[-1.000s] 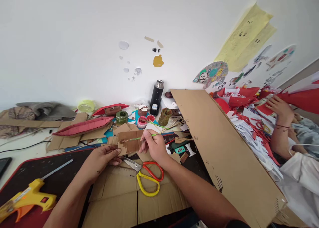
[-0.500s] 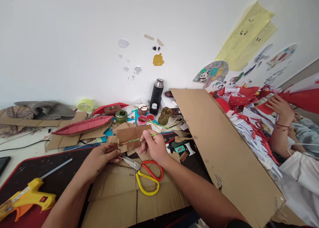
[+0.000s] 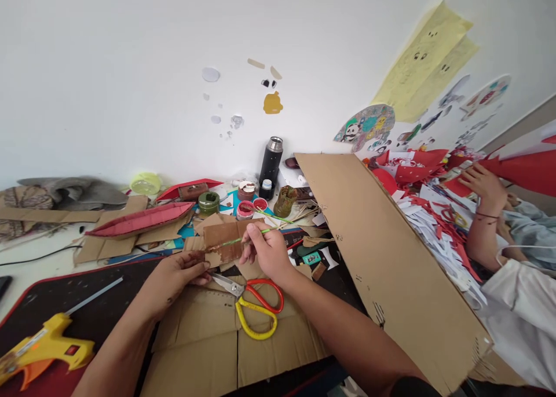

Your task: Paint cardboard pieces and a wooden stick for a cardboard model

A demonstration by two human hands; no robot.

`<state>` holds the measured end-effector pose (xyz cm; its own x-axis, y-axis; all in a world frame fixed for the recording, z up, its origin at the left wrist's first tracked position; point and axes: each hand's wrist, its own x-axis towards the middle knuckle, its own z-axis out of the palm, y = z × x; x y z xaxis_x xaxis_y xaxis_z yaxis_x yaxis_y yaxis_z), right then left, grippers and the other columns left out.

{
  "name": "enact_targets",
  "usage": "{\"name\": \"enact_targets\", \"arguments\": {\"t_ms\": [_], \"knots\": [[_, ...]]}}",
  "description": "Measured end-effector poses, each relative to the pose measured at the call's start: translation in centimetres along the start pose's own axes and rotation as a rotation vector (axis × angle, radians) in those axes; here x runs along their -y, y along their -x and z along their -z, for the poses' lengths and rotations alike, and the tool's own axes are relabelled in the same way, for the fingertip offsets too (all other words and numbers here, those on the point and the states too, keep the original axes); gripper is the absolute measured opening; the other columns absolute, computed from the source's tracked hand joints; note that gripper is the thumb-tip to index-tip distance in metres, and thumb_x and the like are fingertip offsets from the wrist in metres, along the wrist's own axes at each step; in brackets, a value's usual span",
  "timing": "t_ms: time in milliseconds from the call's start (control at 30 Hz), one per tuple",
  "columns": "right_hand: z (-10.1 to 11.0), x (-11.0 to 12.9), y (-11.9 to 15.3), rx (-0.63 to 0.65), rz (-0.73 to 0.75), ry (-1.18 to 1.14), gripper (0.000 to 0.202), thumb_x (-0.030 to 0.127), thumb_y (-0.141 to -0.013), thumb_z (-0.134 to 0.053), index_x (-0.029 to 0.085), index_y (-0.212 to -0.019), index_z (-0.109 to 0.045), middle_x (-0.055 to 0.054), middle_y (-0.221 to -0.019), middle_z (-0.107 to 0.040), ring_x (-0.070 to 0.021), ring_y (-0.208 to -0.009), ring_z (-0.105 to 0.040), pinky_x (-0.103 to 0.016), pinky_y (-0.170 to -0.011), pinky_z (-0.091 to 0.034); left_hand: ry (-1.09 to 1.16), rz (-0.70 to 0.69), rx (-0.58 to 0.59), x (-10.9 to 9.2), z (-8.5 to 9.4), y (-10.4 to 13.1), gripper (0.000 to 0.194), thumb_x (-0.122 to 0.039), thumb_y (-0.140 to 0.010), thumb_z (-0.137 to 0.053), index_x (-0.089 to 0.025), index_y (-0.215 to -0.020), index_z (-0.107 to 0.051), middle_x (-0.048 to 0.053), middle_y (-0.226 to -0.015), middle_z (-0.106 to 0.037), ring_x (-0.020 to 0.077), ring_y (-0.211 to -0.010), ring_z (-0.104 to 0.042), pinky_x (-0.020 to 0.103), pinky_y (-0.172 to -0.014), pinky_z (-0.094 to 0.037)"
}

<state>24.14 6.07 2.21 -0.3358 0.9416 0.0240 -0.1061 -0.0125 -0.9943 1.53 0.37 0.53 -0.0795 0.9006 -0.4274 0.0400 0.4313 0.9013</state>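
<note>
Just beyond the scissors point(image 3: 236, 289), our left fingers point(image 3: 198, 267) pinch a cardboard piece point(image 3: 212, 260) by its near left corner; our right fingers point(image 3: 259, 239) grip a thin green brush point(image 3: 232, 242) against it. Brown paint point(image 3: 220, 231) reaches further across its left side than a moment ago, leaving less bare cardboard, mainly along the edge nearest the scissors.

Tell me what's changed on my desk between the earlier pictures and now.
The paintbrush tip has moved a little down the small cardboard piece, toward you, and brown paint now covers more of its left part. Nothing was picked up or let go: the left hand still holds the piece, the right hand the brush. The scissors and glue gun stayed put.
</note>
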Motion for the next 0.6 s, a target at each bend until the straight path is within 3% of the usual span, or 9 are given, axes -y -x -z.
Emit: {"name": "enact_targets", "arguments": {"t_ms": [133,333,600], "knots": [[0.3,0.2,-0.3,-0.064,0.028,-0.002,0.067,0.09,-0.094,-0.062,0.024,-0.084,-0.059,0.003,-0.053,-0.064,-0.0159,-0.045,-0.07,-0.02,-0.041,-0.042,0.011,0.003,-0.007,-0.4,-0.1,0.3,0.045,-0.053,-0.048,-0.099,-0.024,-0.077,-0.08,0.003,-0.073,-0.081,0.0254,-0.073,-0.076,0.034,-0.072,-0.063],[1.0,-0.1,0.6,-0.012,0.002,0.023,0.068,0.09,-0.095,-0.061,0.023,-0.081,-0.059,0.005,-0.048,-0.058,-0.0148,-0.042,-0.067,-0.019,-0.041,-0.04,0.021,0.016,-0.008,-0.7,-0.1,0.4,0.047,-0.054,-0.046,-0.099,-0.024,-0.075,-0.079,0.003,-0.073,-0.08,0.0257,-0.075,-0.076,0.034,-0.074,-0.063],[1.0,-0.1,0.3,-0.067,0.004,0.008,0.068,0.09,-0.094,-0.062,0.023,-0.082,-0.058,0.005,-0.05,-0.06,-0.0148,-0.042,-0.066,-0.019,-0.04,-0.039,-0.034,-0.025,0.027,-0.5,0.2,0.4,0.047,-0.059,-0.053,-0.097,-0.023,-0.079,-0.081,0.005,-0.078,-0.081,0.0264,-0.076,-0.076,0.036,-0.075,-0.064]]}}
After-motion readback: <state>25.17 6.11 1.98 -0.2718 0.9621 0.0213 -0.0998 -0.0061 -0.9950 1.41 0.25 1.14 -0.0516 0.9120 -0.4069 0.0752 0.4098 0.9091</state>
